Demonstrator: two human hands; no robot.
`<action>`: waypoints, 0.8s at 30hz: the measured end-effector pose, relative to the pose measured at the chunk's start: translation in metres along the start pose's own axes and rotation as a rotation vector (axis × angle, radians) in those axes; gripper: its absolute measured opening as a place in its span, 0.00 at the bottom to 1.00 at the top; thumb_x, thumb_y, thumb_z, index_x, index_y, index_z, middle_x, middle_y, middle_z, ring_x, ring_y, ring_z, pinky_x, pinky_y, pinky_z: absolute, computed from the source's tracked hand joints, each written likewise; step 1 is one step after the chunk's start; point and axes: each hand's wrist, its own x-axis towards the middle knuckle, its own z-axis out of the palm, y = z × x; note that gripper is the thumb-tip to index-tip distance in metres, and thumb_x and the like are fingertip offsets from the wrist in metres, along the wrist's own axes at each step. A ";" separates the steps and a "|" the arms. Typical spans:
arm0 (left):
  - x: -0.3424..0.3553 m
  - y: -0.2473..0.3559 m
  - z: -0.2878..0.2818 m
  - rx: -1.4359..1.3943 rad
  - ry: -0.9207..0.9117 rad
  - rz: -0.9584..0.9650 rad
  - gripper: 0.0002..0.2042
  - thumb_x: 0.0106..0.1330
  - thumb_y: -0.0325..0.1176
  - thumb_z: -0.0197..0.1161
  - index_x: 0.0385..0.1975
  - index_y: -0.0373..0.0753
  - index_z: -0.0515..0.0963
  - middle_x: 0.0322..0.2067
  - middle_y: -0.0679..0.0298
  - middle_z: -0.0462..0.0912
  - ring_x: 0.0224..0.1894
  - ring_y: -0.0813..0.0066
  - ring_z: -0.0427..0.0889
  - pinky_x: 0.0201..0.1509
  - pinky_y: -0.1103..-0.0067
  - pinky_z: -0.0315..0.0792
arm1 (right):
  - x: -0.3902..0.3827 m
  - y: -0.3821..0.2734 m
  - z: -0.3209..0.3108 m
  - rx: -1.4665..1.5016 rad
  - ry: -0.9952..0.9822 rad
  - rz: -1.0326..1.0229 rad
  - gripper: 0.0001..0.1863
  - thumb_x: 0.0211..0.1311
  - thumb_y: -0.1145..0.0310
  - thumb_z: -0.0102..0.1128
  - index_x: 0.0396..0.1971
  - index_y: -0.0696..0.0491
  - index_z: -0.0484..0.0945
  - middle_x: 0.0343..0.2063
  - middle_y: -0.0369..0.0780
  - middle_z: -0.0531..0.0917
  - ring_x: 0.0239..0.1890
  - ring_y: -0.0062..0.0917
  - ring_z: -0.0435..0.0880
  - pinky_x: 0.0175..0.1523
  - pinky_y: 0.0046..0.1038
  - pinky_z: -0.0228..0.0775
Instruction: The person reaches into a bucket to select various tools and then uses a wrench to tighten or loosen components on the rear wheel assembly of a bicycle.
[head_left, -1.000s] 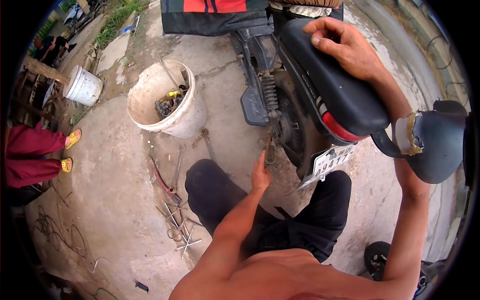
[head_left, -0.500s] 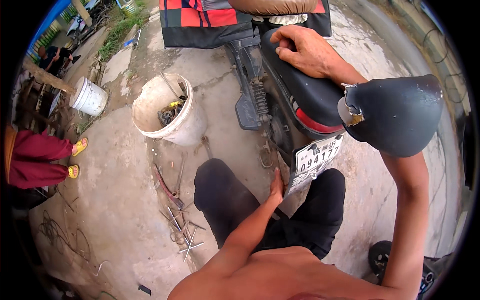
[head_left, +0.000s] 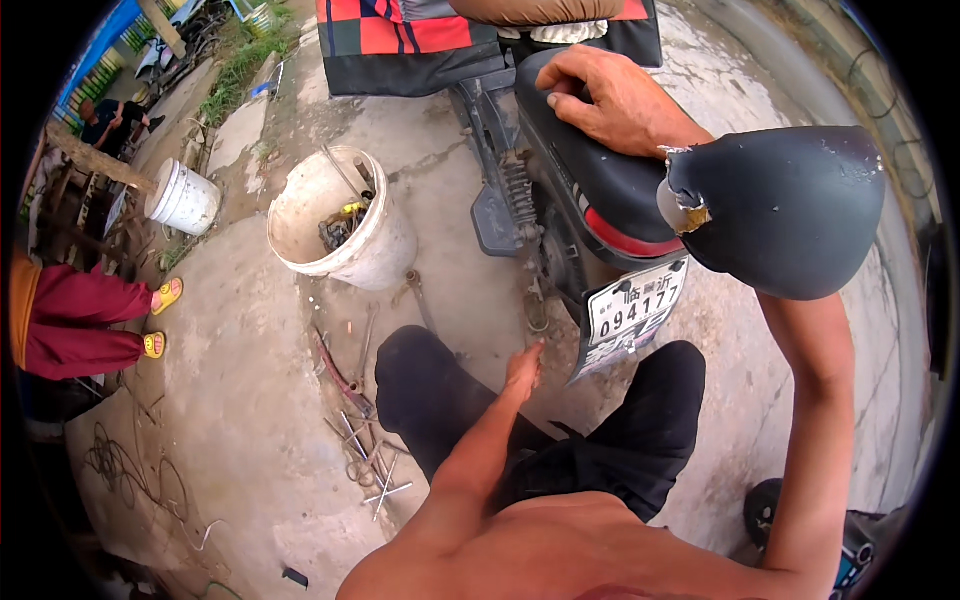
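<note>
My left hand (head_left: pixel 524 372) is below the scooter's rear wheel (head_left: pixel 555 260), beside the bent licence plate (head_left: pixel 630 310), its fingers partly curled; what they hold is unclear. A metal piece (head_left: pixel 537 320) is just above its fingertips. My right hand (head_left: pixel 610 105) rests with loosely bent, parted fingers on the long black rear pad (head_left: pixel 615 195) of the scooter, above its red reflector. A cracked black curved shell (head_left: pixel 780 215) covers part of my right forearm. The rear shock spring (head_left: pixel 520 190) is exposed left of the wheel.
A white bucket (head_left: pixel 345 250) of metal parts stands left of the scooter, with wrenches and bars (head_left: pixel 370 465) on the concrete. A second white bucket (head_left: pixel 185 200), a person in maroon trousers (head_left: pixel 85 320), a seated person (head_left: pixel 105 125) and tangled wire (head_left: pixel 130 470) are farther left.
Since one second ago, my left hand moved lower, away from the wheel. My right hand, on the pad, shifted left in the picture. The curved shell now covers more of my right forearm.
</note>
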 end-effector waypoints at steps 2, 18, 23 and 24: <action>0.010 0.004 -0.005 0.083 -0.057 0.077 0.24 0.71 0.51 0.62 0.17 0.42 0.69 0.14 0.67 0.69 0.11 0.75 0.62 0.15 0.75 0.53 | 0.000 0.002 0.003 0.017 0.042 -0.001 0.13 0.59 0.67 0.63 0.41 0.56 0.84 0.35 0.47 0.86 0.39 0.43 0.86 0.48 0.39 0.78; 0.076 -0.013 -0.002 0.612 0.218 0.353 0.21 0.71 0.46 0.56 0.37 0.31 0.84 0.36 0.39 0.85 0.42 0.37 0.84 0.49 0.54 0.75 | 0.012 -0.009 0.004 0.023 -0.046 0.050 0.13 0.64 0.68 0.63 0.44 0.59 0.82 0.35 0.46 0.86 0.37 0.38 0.86 0.48 0.35 0.79; 0.063 -0.002 0.025 0.881 0.192 0.616 0.21 0.71 0.46 0.55 0.39 0.30 0.84 0.37 0.37 0.84 0.44 0.33 0.82 0.49 0.51 0.74 | 0.001 0.000 -0.001 0.013 -0.031 0.059 0.13 0.64 0.68 0.63 0.44 0.59 0.82 0.34 0.45 0.86 0.36 0.36 0.86 0.48 0.35 0.79; 0.056 0.005 0.024 0.719 0.233 0.429 0.21 0.71 0.47 0.56 0.38 0.30 0.84 0.36 0.37 0.84 0.44 0.33 0.82 0.48 0.51 0.73 | 0.001 0.000 0.000 0.016 -0.028 0.053 0.13 0.64 0.68 0.63 0.44 0.59 0.82 0.34 0.45 0.86 0.36 0.36 0.86 0.48 0.35 0.79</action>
